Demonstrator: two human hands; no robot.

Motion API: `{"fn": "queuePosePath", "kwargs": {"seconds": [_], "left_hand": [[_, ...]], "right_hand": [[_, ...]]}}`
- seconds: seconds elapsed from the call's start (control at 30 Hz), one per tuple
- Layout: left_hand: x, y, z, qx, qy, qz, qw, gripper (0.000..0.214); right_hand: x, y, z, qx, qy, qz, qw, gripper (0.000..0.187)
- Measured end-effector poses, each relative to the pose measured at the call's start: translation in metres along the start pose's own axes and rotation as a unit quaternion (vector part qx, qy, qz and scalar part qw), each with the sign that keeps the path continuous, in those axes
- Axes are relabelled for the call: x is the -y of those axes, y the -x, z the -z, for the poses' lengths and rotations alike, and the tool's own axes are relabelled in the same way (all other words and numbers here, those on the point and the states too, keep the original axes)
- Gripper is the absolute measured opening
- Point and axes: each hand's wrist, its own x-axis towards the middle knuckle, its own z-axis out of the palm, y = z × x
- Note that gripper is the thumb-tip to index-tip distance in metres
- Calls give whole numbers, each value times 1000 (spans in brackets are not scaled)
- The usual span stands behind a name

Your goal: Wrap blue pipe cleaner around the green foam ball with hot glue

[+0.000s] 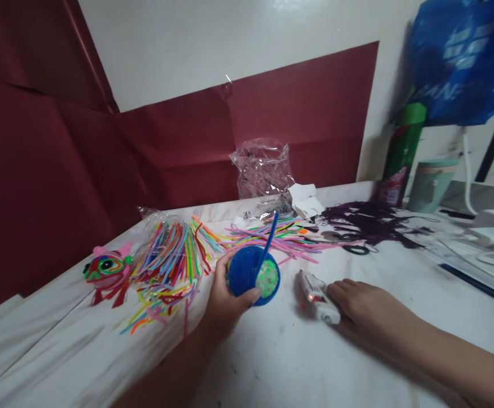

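My left hand is wrapped round a ball-like piece covered in blue coiled pipe cleaner, the thumb across its near side. An uncovered patch on it looks pale and bright green. From that patch a loose blue pipe-cleaner end sticks up. To the right, low over the white table, a white glue gun shows a small red-orange light. My right hand has its fingers closed at the gun's right side, where the handle is hidden.
Colourful pipe cleaners lie at left and behind the ball. A decorated animal head stands far left. Clear plastic packaging, dark purple strands, black scissors handles, a green spray can and a pale green cup stand or lie farther back.
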Motion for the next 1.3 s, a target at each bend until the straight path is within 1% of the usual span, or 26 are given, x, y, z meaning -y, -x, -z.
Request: {"fn": "queuePosePath", "kwargs": {"seconds": [0.1,0.23,0.27,0.3,0.33,0.43,0.5,0.53,0.6,0.73,0.8,0.93,0.97,1.03,1.13,1.2,1.27,1.3], "left_hand": [[0,1,0,10,-15,4,1000,81],[1,3,-3,-18,-81,0,997,79],[1,3,-4,-28,-106,-7,994,77],[1,4,-5,-35,-132,-22,990,76],[0,6,-7,-38,-158,-44,986,75],[-3,12,-14,-25,-230,-144,962,72],[-5,17,-20,-8,-265,-195,944,71],[-6,19,-22,-1,-279,-211,937,72],[-6,23,-25,11,-299,-230,926,73],[-5,25,-27,23,-317,-235,918,74],[-3,26,-26,26,-324,-235,916,75],[3,26,-25,27,-352,-252,901,74],[4,26,-25,30,-352,-251,901,74],[6,26,-27,40,-331,-239,912,75],[7,24,-30,52,-272,-198,940,76],[5,22,-31,48,-235,-141,960,74],[2,20,-29,35,-195,-59,978,72],[0,19,-28,29,-168,-17,985,73]], "right_hand": [[2,1,1,18,-3,6,1000,16],[0,3,13,37,-2,22,999,11],[1,4,18,32,-9,34,999,10],[3,4,22,15,-23,54,998,10],[6,5,25,-17,-47,83,995,12],[19,7,26,-140,-115,183,966,34],[28,7,21,-176,-115,221,952,47],[32,7,18,-182,-106,227,951,50],[37,6,13,-193,-91,227,950,49],[40,5,10,-212,-93,221,947,43],[41,6,10,-211,-109,220,946,42],[43,10,10,-192,-165,206,945,44],[43,11,10,-186,-191,199,943,45],[42,12,10,-184,-259,183,930,46],[39,14,12,-203,-373,143,894,41],[37,14,15,-224,-420,100,874,29],[35,13,18,-241,-444,37,862,8],[34,12,19,-240,-457,2,856,8]]}}
